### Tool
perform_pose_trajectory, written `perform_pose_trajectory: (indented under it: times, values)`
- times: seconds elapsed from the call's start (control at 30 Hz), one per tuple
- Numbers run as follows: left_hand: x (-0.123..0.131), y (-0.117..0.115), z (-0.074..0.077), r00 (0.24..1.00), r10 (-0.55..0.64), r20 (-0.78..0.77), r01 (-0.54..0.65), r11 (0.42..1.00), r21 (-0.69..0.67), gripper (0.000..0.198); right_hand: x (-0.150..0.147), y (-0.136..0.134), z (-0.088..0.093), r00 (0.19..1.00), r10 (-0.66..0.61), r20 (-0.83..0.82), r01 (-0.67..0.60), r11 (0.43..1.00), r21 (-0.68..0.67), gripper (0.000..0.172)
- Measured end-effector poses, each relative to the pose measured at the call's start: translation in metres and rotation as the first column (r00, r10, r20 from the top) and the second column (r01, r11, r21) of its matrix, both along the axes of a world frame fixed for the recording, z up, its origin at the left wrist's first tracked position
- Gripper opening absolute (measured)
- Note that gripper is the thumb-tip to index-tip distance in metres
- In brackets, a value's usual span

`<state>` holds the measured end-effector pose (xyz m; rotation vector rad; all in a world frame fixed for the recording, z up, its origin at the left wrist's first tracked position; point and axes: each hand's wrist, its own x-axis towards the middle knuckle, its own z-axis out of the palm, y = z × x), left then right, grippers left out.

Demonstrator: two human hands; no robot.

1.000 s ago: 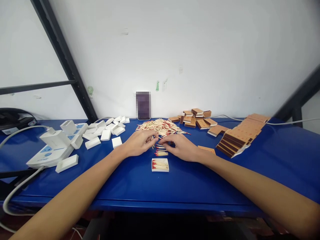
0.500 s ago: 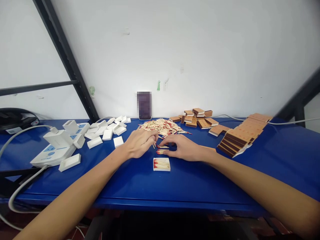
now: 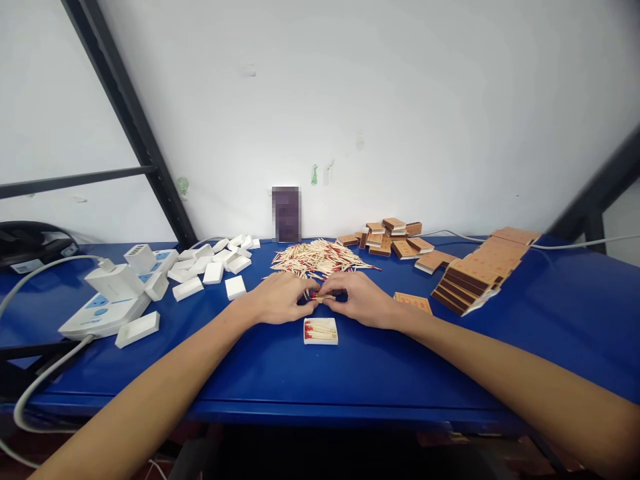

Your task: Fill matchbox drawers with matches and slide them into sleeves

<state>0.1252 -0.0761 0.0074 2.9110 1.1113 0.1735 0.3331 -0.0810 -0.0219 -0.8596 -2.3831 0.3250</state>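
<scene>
My left hand [image 3: 281, 298] and my right hand [image 3: 359, 298] meet fingertip to fingertip on the blue table [image 3: 320, 373]. Between them they pinch a small bundle of matches [image 3: 323, 296] with red heads. Just in front of the hands lies a white matchbox tray [image 3: 321, 331] partly filled with matches. Behind the hands spreads a loose pile of matches [image 3: 320, 257].
Several empty white trays [image 3: 210, 267] lie at the left, beside a white power strip with chargers [image 3: 107, 297] and cables. Brown matchbox sleeves [image 3: 393, 237] sit at the back right, and a flattened stack of them [image 3: 477, 273] lies farther right. A single brown sleeve [image 3: 413, 301] rests by my right wrist.
Both hands have drawn together over the few matches lying before the pile and now pinch them into one bundle above the tray.
</scene>
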Motion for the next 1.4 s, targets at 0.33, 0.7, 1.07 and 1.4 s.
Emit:
perform_pose_trajectory:
  times: [0.33, 0.7, 1.07, 1.4]
  values:
    - [0.0035, 0.0024, -0.0016, 1.0, 0.003, -0.025, -0.001, 0.996, 0.084, 0.027, 0.0019, 0.0016, 0.0019, 1.0, 0.005, 0.023, -0.005, 1.0, 0.007, 0.011]
    - [0.0048, 0.0004, -0.0005, 1.0, 0.027, 0.003, -0.027, 1.0, -0.005, 0.021, -0.0023, 0.001, 0.001, 0.999, -0.029, 0.046, 0.029, 1.0, 0.012, 0.018]
    - [0.0035, 0.0022, -0.0041, 0.999, 0.012, -0.046, -0.01, 0.999, 0.045, 0.029, 0.0009, 0.0019, 0.0009, 0.997, 0.015, 0.07, -0.019, 0.998, 0.054, 0.016]
    - [0.0051, -0.0002, -0.0022, 0.999, 0.012, -0.05, -0.011, 1.0, 0.014, 0.024, 0.0, -0.0024, 0.0033, 0.996, -0.016, 0.082, 0.015, 1.0, 0.008, 0.015]
